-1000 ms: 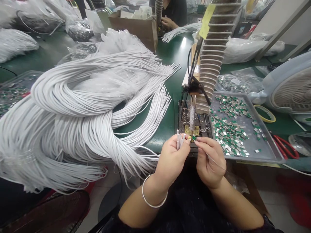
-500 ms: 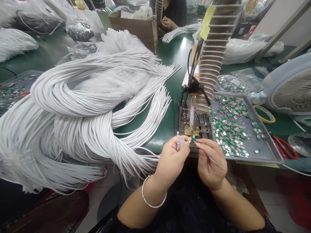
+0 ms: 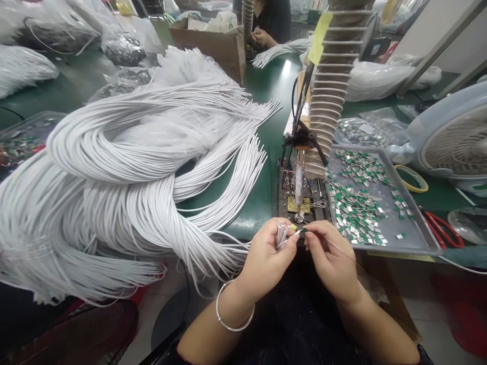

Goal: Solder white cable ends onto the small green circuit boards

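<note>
My left hand is closed on a few white cable ends that stick up between its fingers. My right hand pinches a thin solder wire and touches a small green chip at the tip of one cable. Both hands meet just below the soldering iron fixed upright over a dark stand at the table edge. A big heap of white cables lies to the left on the green table.
A grey tray with several green chips sits right of the stand. A ribbed hose rises behind the iron. Fan, red scissors, tape roll at right. A cardboard box and another person's hands are across the table.
Both hands have moved down and toward me, away from the iron tip, still holding the cable ends and the wire.
</note>
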The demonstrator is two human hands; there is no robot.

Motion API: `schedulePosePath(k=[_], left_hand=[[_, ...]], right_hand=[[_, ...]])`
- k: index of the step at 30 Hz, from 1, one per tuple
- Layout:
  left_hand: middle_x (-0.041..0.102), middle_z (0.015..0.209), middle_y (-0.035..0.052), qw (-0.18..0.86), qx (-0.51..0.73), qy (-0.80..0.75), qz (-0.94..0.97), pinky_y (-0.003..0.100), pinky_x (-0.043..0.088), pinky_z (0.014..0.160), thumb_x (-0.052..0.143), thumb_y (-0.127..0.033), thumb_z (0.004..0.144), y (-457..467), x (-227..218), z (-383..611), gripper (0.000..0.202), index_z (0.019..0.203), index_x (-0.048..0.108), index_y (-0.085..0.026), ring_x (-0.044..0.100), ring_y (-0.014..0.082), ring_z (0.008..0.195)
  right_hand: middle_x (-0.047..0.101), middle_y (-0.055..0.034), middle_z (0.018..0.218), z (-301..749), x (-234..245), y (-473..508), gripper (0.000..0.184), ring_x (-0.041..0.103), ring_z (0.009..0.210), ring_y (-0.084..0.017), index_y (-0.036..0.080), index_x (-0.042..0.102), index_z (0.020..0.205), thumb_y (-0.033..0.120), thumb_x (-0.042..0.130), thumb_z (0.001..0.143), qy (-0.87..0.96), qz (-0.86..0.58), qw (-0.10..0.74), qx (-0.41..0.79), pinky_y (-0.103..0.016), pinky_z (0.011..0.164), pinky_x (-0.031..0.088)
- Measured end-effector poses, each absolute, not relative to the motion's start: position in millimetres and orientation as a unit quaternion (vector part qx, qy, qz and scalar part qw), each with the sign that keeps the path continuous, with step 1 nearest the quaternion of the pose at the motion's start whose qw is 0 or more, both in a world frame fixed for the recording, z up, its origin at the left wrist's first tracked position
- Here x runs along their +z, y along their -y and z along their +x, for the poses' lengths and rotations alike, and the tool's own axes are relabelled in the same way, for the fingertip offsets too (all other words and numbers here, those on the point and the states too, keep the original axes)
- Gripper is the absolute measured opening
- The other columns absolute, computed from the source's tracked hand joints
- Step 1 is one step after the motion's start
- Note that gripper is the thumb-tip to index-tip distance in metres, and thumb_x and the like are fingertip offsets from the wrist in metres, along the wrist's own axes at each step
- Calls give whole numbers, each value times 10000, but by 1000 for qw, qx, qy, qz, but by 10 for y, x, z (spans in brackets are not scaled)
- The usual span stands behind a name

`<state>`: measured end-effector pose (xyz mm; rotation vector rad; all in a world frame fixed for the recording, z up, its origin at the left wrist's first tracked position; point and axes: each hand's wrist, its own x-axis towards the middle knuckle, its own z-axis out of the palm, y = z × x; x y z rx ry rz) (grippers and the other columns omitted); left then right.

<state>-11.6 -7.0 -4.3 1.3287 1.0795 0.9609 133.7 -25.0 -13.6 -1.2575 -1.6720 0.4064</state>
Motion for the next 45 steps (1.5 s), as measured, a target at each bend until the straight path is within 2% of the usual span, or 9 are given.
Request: schedulePosePath(k=[3, 7, 13, 17, 21, 26, 30, 39, 45], left_hand=[[555, 797, 16, 530, 397, -457, 594, 252, 414, 729, 491, -273, 883, 71, -67, -139, 152, 789, 552, -169, 505, 135, 748], [505, 704, -8, 583, 364, -444, 575, 243, 391, 655, 472, -324, 895, 41, -31, -183, 217, 797, 568, -156, 455, 120, 662], [447, 632, -37, 648, 329, -434, 533, 229, 345, 560, 522, -351, 860, 17, -7, -222, 222, 782, 575, -150, 361, 92, 550], [531, 730, -10, 639, 360, -448, 511, 232, 373, 603, 535, -283, 844, 15, -21, -194, 158, 751, 557, -157, 408, 96, 595], [535, 753, 2, 634, 385, -443, 504, 236, 380, 637, 528, -238, 841, 2, 13, -174, 128, 750, 553, -151, 430, 107, 642], [515, 753, -10, 635, 381, -450, 499, 225, 354, 594, 524, -248, 845, -21, 54, -169, 138, 748, 543, -152, 394, 87, 595], [468, 710, -33, 641, 380, -456, 487, 217, 335, 561, 528, -266, 842, -36, 62, -159, 129, 773, 538, -158, 365, 78, 561], [452, 662, -42, 637, 399, -457, 476, 203, 317, 507, 545, -283, 838, -78, 65, -122, 131, 796, 536, -160, 344, 66, 519], [449, 650, -48, 631, 403, -461, 476, 209, 322, 522, 546, -285, 832, -105, 91, -106, 126, 796, 537, -164, 341, 70, 521]], right_hand=[[560, -2, 790, 1345, -167, 264, 132, 557, 671, -101, 198, 556, 869, 76, 506, 859, 682, -517, 484, 184, -229, 591, 487], [546, -11, 792, 1346, -223, 242, 166, 557, 734, -123, 199, 572, 867, 44, 522, 834, 697, -495, 499, 141, -258, 639, 496], [635, -71, 904, 1314, -269, 183, 263, 624, 858, -183, 199, 585, 1040, 57, 476, 848, 736, -449, 503, 67, -357, 727, 549], [651, -109, 977, 1284, -303, 212, 314, 643, 924, -203, 170, 554, 1144, 94, 400, 882, 732, -452, 505, 74, -383, 753, 574], [692, -91, 957, 1268, -382, 245, 358, 690, 843, -180, 173, 466, 1256, 122, 380, 912, 680, -497, 534, 75, -362, 753, 586], [703, -51, 896, 1259, -416, 215, 228, 701, 811, -163, 196, 568, 1056, 101, 433, 899, 629, -496, 591, 94, -323, 711, 596], [708, -44, 891, 1255, -356, 186, 217, 695, 838, -162, 201, 601, 968, 69, 458, 873, 652, -470, 587, 99, -319, 735, 591], [707, -65, 913, 1243, -300, 148, 213, 688, 866, -187, 203, 611, 965, 76, 477, 858, 669, -455, 583, 69, -367, 748, 584], [706, -62, 917, 1235, -279, 118, 214, 686, 864, -195, 213, 610, 972, 87, 476, 862, 670, -461, 579, 54, -376, 736, 578]])
